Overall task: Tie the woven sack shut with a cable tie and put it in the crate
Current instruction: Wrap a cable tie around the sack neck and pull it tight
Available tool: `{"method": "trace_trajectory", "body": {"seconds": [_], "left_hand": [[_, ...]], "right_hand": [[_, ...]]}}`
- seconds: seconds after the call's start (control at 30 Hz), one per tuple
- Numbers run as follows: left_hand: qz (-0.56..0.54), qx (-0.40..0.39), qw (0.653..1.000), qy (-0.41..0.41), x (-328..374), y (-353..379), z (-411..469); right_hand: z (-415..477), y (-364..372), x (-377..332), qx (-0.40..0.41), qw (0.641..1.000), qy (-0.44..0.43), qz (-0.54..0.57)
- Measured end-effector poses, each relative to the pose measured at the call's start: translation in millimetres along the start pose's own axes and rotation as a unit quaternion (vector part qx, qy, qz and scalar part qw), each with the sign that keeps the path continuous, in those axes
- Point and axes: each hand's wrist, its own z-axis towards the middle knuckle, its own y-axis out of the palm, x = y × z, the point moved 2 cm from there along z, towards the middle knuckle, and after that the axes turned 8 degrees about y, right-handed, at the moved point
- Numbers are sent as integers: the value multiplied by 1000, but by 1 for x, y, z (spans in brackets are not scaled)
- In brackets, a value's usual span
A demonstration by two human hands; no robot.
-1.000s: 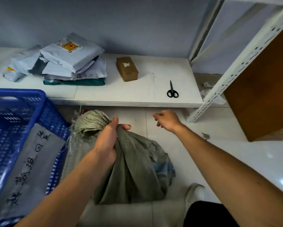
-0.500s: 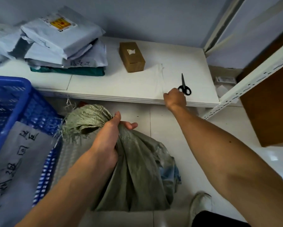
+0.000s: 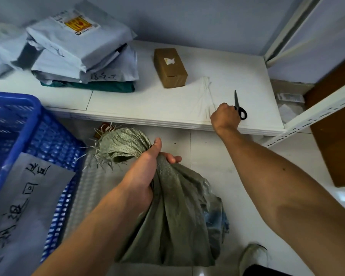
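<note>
Head view: left hand (image 3: 143,176) is clenched round the gathered neck of the woven sack (image 3: 179,220), which stands on the floor just beside the blue crate (image 3: 12,96). Right hand (image 3: 225,118), fingers curled, reaches the cable ties (image 3: 204,96) on the white shelf (image 3: 147,102), beside the scissors (image 3: 240,109); whether it pinches one cannot be told.

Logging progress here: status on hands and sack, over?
Left hand gripping woven sack neck, no tie visible. Right hand at cable ties on shelf, grip unclear. Scissors beside that hand.
</note>
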Motion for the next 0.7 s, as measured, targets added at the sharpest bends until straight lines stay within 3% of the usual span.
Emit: {"method": "trace_trajectory", "body": {"seconds": [0.13,0.33,0.7], "left_hand": [[0,-4,1000,6,0,2,-3],[11,9,1000,0,1,2,-8],[154,22,988,12,5,3,-32]], "right_hand": [[5,-9,-7,-48,998,-27,-38],[6,-16,9,-166,986,-6,6],[-40,-51,53,-262,933,76,236]]}}
